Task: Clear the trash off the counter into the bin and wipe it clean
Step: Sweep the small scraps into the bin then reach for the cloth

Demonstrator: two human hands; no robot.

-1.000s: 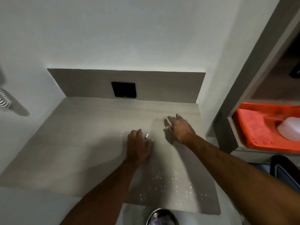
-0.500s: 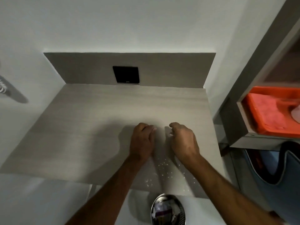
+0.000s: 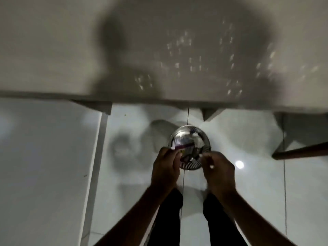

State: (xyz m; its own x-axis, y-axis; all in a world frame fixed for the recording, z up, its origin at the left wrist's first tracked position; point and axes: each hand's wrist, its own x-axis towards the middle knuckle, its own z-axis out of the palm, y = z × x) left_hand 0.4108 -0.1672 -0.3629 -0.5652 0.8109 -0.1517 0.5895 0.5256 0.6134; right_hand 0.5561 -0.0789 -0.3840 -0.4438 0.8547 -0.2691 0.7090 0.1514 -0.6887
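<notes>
The round perforated metal bin [image 3: 189, 139] stands on the white floor just below the counter's front edge, with purple and white wrappers [image 3: 184, 144] inside it. Both hands hover over its near rim. My left hand [image 3: 165, 167] has its fingers curled closed at the rim's left, and nothing shows in them. My right hand [image 3: 219, 173] is pinched shut at the rim's right, with a small white scrap [image 3: 211, 166] between its fingers. The grey counter [image 3: 71, 50] fills the top of the view, blurred, in shadow and dotted with light specks.
Glossy white floor tiles [image 3: 44, 166] spread below the counter. A dark wooden bar [image 3: 301, 152] juts in from the right at floor level. My legs in black trousers [image 3: 170, 210] stand right behind the bin.
Both hands have left the counter top and dropped over the bin. The view has tilted sharply down from the counter and back wall to the floor.
</notes>
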